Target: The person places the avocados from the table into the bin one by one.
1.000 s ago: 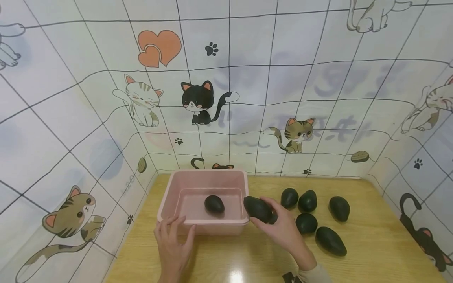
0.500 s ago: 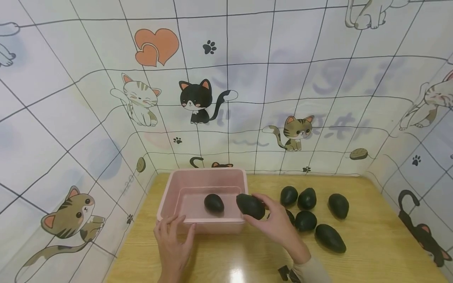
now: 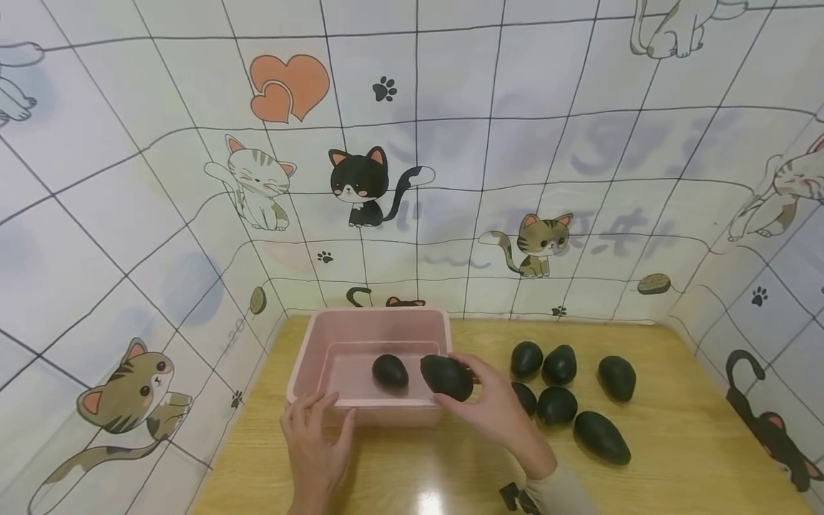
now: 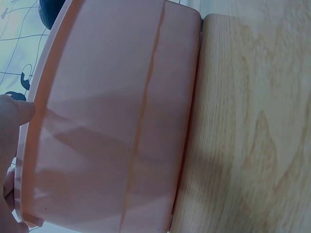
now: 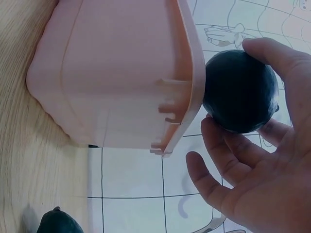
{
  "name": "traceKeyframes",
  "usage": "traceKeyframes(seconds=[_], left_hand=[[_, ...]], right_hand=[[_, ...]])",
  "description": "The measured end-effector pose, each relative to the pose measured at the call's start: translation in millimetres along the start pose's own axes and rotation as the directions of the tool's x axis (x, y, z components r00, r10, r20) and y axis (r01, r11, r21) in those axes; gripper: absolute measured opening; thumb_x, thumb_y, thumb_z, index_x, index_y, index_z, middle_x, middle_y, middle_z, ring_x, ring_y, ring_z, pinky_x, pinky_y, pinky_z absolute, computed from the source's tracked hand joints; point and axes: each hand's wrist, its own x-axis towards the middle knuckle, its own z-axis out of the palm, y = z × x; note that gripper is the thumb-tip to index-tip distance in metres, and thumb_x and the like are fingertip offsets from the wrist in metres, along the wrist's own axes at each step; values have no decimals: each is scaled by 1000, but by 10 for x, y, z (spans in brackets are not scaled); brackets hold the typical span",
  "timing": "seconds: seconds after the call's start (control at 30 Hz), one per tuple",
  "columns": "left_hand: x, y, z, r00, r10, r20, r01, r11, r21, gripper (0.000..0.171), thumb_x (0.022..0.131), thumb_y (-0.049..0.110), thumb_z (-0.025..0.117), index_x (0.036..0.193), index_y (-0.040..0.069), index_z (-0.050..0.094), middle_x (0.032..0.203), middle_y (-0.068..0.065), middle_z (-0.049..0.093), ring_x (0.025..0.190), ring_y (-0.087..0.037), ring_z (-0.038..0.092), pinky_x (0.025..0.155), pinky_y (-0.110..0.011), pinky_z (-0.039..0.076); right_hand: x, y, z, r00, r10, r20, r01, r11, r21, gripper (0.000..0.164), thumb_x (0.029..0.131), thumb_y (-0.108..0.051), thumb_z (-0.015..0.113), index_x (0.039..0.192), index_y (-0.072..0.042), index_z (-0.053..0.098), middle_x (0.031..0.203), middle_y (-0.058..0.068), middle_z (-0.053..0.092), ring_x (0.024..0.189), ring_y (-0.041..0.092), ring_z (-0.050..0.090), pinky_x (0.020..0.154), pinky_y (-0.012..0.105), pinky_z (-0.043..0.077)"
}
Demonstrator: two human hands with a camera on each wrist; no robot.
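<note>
A dark green avocado is in my right hand, just over the right front rim of a pink plastic box. Thumb and fingers lie around the avocado in the right wrist view, where it appears beside the box's rim. Another avocado lies inside the box on its floor. My left hand holds the box's front rim near the left corner. The left wrist view shows the left thumb against the rim, with other fingers partly hidden behind it.
Several more avocados lie on the wooden table to the right of the box. One is partly hidden behind my right hand. A wall covering printed with cats and grid lines encloses the back and both sides.
My right hand has carried its avocado leftward, from beside the box's right edge to over its rim. An avocado behind that hand shows more now. The left hand and box have stayed put.
</note>
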Motion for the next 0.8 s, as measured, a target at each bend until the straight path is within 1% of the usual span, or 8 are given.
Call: traceKeyframes(seconds=[0.1, 0.2, 0.4, 0.53, 0.63, 0.7, 0.8], left_hand=[[-9, 0, -3, 1000, 3, -3, -3, 1000, 1, 42, 74, 21, 90, 112, 11, 75, 119, -16, 64, 113, -38, 49, 110, -66, 34], [-8, 0, -8, 1000, 6, -2, -7, 1000, -2, 42, 75, 21, 90, 112, 10, 75, 119, -18, 64, 112, -38, 49, 108, -63, 34], [3, 4, -24, 1000, 10, 14, -10, 1000, 0, 41, 76, 21, 90, 112, 7, 74, 118, -22, 64, 112, -41, 48, 102, -63, 37], [3, 7, -22, 1000, 11, 6, -11, 1000, 1, 42, 75, 20, 90, 112, 9, 75, 117, -21, 65, 112, -39, 49, 103, -63, 36], [-1, 8, -21, 1000, 1, 7, -1, 1000, 0, 41, 76, 21, 90, 112, 10, 75, 118, -21, 65, 113, -39, 49, 108, -66, 34], [-4, 7, -21, 1000, -1, 7, 1, 1000, 0, 41, 76, 22, 90, 112, 10, 75, 118, -21, 65, 114, -40, 49, 111, -71, 33], [-7, 0, -20, 1000, -3, 14, 3, 1000, -5, 41, 77, 21, 89, 113, 10, 75, 119, -21, 64, 115, -41, 48, 112, -77, 31]], right_hand=[[7, -21, 19, 1000, 7, 7, -7, 1000, 1, 74, 79, -41, 94, 143, -22, 65, 135, -3, 72, 110, 21, 70, 94, 44, 57], [11, -43, 44, 1000, 12, 16, -12, 1000, 7, 73, 78, -42, 94, 142, -23, 65, 135, -3, 72, 111, 20, 70, 95, 44, 57], [24, -67, 94, 1000, -5, 18, 5, 1000, -1, 71, 78, -41, 95, 142, -26, 65, 136, -4, 72, 111, 17, 69, 97, 42, 57], [37, -76, 123, 999, -29, 19, 29, 1000, 0, 71, 78, -37, 95, 141, -26, 66, 137, -6, 72, 112, 15, 69, 97, 40, 58], [45, -79, 147, 998, -54, 18, 54, 999, -3, 71, 78, -36, 95, 141, -24, 66, 135, -6, 72, 113, 16, 70, 97, 40, 58], [50, -78, 163, 997, -72, 15, 72, 997, -5, 70, 78, -35, 95, 141, -22, 67, 135, -5, 73, 114, 16, 70, 97, 41, 58], [54, -76, 181, 996, -92, 9, 92, 996, -6, 70, 79, -35, 94, 141, -20, 67, 134, -4, 73, 115, 17, 70, 97, 41, 58]])
